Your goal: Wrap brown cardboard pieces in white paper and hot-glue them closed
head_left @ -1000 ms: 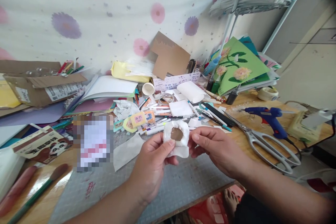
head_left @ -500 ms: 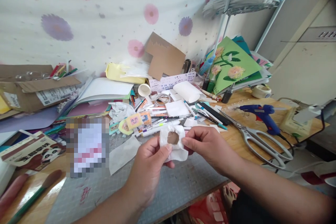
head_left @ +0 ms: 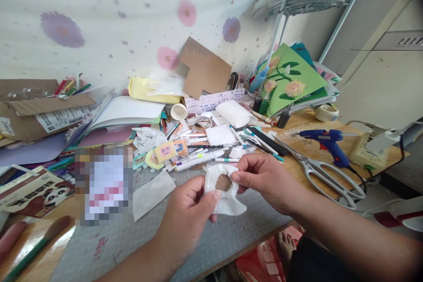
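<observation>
The left hand point(head_left: 188, 211) pinches the crumpled white tissue piece with its brown round centre point(head_left: 224, 188) above the grey cutting mat point(head_left: 228, 233). The right hand point(head_left: 264, 180) grips its right edge with thumb and forefinger. Pressing the folds gently inward round the brown disc, with the left thumb steady, should avoid tearing.

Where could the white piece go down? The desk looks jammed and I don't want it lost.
Bare cutting mat shows under both hands, between the loose white sheet and the scissors. More bare mat lies below the blurred patch. Crowded: the pens and scraps behind the white piece.
</observation>
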The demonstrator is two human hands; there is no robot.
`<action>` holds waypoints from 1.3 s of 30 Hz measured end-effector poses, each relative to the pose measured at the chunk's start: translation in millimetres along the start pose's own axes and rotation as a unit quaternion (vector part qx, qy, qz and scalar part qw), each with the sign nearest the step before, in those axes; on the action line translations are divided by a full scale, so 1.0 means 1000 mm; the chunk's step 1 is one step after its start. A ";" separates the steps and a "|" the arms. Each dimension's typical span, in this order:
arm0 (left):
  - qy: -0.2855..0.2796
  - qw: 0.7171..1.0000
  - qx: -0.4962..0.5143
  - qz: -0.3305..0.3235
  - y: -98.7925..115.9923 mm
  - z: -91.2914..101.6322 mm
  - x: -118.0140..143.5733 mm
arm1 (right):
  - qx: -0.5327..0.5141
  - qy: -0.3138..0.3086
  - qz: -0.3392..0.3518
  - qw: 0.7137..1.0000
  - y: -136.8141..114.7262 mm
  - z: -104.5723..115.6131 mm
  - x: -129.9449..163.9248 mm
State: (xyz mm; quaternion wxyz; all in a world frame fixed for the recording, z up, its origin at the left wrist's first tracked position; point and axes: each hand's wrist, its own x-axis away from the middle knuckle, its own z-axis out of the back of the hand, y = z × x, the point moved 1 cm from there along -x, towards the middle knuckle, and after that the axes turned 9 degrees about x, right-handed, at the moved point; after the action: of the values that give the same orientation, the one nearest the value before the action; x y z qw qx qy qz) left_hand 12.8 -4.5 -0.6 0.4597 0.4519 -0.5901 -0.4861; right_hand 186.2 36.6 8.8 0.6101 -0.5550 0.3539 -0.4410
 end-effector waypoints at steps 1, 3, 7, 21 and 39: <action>-0.001 1.000 -0.002 0.002 0.000 0.000 0.000 | -0.001 -0.002 -0.005 1.000 -0.001 0.001 0.000; -0.005 1.000 0.012 -0.001 0.000 0.000 -0.001 | -0.008 -0.015 -0.007 1.000 -0.002 0.003 0.001; -0.016 0.999 0.050 -0.009 0.000 0.001 -0.003 | -0.038 -0.068 0.024 0.997 -0.005 0.005 0.003; -0.011 1.000 -0.014 0.017 0.002 -0.001 -0.002 | 0.027 -0.022 0.006 0.999 -0.005 0.003 -0.001; -0.021 0.994 0.104 0.034 -0.002 -0.002 -0.004 | 0.023 0.000 0.028 0.999 -0.004 0.006 0.000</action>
State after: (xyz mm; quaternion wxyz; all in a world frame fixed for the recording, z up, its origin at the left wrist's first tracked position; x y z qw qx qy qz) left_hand 15.9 -1.7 -3.0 0.4140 0.4670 -0.6618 -0.4153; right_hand 190.8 39.0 13.8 0.6348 -0.5302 0.3592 -0.4323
